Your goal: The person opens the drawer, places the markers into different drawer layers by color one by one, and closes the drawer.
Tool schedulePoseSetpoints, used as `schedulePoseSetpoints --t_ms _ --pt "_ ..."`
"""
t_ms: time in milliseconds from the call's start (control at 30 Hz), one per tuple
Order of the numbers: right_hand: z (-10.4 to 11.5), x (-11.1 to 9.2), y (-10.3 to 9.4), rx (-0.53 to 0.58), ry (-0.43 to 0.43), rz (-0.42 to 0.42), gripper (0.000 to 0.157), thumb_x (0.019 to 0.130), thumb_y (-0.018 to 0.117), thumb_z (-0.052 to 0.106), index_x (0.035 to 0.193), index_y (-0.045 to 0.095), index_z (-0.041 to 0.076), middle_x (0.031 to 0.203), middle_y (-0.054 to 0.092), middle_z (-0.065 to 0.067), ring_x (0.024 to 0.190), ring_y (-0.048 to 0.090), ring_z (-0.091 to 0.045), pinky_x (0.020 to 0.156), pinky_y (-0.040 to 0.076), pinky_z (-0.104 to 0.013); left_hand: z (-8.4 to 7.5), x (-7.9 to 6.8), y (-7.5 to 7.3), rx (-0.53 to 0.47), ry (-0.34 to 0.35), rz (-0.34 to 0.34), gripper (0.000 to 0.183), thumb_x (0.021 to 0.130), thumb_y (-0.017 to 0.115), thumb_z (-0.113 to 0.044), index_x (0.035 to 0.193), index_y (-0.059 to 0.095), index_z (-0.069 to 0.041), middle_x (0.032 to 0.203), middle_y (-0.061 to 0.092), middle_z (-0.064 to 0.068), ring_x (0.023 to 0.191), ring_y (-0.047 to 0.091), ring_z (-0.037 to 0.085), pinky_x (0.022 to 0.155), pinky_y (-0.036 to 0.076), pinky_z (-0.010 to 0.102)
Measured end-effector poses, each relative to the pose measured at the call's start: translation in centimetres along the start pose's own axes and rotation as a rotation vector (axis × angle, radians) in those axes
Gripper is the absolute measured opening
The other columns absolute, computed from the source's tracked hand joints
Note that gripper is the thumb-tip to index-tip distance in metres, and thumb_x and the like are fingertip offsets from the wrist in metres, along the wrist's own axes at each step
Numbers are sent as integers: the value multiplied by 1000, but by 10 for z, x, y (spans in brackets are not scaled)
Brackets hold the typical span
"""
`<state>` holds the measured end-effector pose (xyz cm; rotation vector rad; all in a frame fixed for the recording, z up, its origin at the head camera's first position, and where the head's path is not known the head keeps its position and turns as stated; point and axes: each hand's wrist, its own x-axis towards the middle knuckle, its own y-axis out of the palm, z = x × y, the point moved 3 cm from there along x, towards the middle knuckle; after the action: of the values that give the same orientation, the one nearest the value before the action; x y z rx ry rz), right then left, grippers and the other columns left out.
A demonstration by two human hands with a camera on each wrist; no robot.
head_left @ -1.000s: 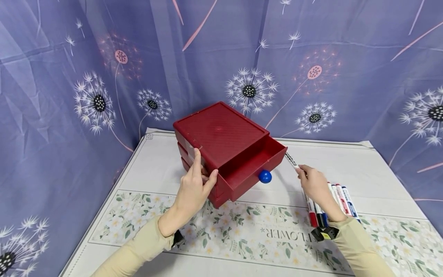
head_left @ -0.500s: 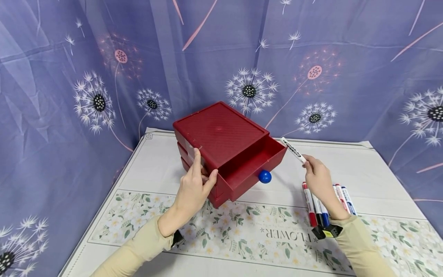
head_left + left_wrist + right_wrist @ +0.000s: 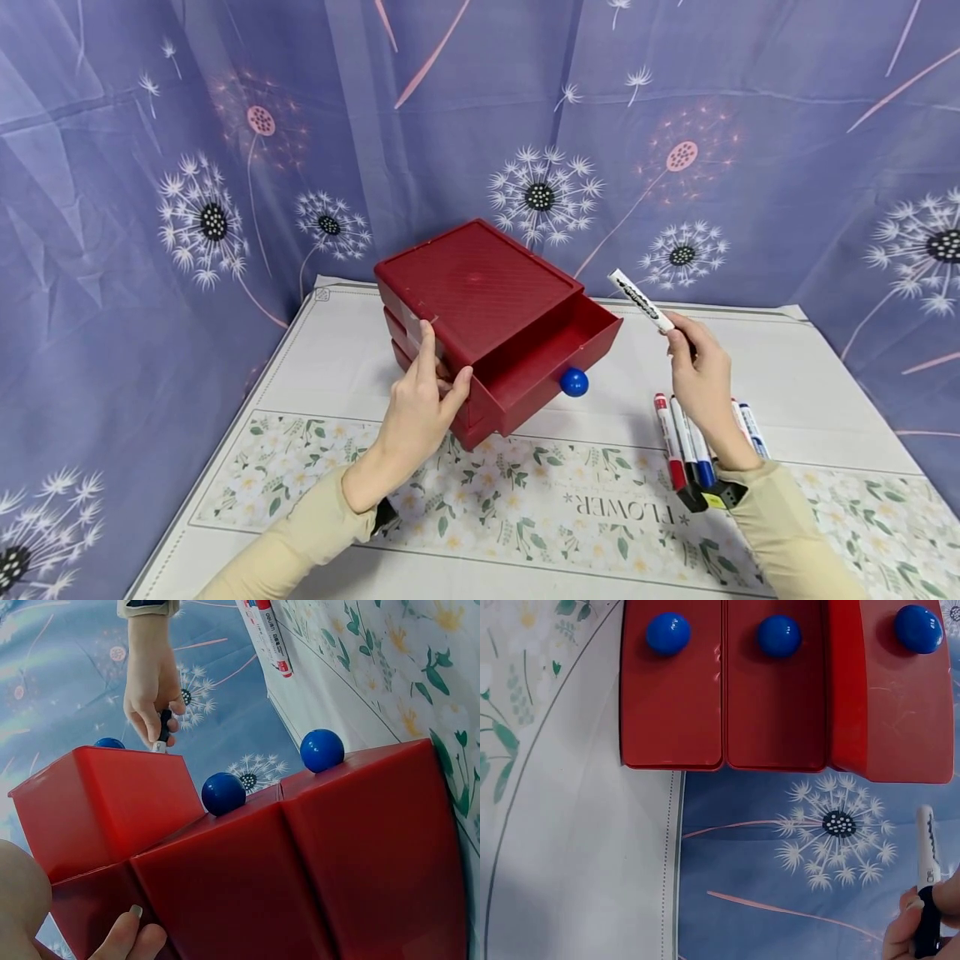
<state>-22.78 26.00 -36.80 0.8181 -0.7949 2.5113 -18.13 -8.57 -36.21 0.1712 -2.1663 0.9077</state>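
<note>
The right hand (image 3: 701, 367) holds the marker (image 3: 640, 302) in the air, above the worktop (image 3: 352, 350) and to the right of the top drawer (image 3: 536, 396), near its outer corner but apart from it. The fingers of this hand are closed in a pinch on the dark end, as the right wrist view shows, and the white end points away from the hand, tilted upward.

I judge the marker to be light and stiff, most probably of plastic. It will not bend under the fingers and it is not very fragile, but the smooth round body can turn or slip if it is held loosely. The dark end gives a firm place for the grip; for better balance one can also take it nearer to the middle. If this dark end is a cap, it is perhaps wise not to pull on it alone.

The left hand (image 3: 416, 408) rests on the side of the red unit (image 3: 480, 283), thumb and forefinger spread apart, the thumb by the front edge. The unit seems to be hollow plastic, so it can slide when pushed; the round blue knob (image 3: 574, 382) offers the natural hold for the drawer. More markers (image 3: 683, 446) lie on the worktop, beside the right wrist
</note>
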Motion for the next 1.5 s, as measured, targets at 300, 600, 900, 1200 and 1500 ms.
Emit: schedulePoseSetpoints --t_ms 300,600,900,1200,1500 --pt "28 3 -1 173 28 77 25 96 49 -6 117 63 -11 75 50 3 59 45 -4 51 38 -11 -2 0 -2 -3 2 -1 72 100 50 -32 147 22 15 87 58 14 67 67 15 60 57 24" --pt "31 4 0 383 -92 78 24 91 53 -12 114 59 -17 90 59 6 66 46 -4 55 37 -14 -2 1 -2 -2 -12 5 73 100 51 -32 147 21 15 87 58 14 67 67 15 60 57 24" --pt "35 8 0 588 -150 76 20 89 54 -17 108 51 -20 103 65 3 74 54 -6 62 44 -13 -2 0 -1 5 -32 13 74 97 58 -25 148 20 13 88 58 14 67 67 15 60 57 24" --pt "44 10 6 683 -132 68 24 88 57 -15 112 53 -12 101 71 0 69 58 -6 61 45 -15 -4 1 -3 5 -30 13 74 97 59 -24 148 20 14 88 58 15 68 68 16 61 57 24" --pt "54 12 20 711 -98 38 35 92 57 -6 126 48 -3 76 64 -1 64 52 -12 56 39 -19 -4 0 -3 -7 -46 36 76 96 60 -22 149 18 13 89 58 15 69 68 16 62 58 25"
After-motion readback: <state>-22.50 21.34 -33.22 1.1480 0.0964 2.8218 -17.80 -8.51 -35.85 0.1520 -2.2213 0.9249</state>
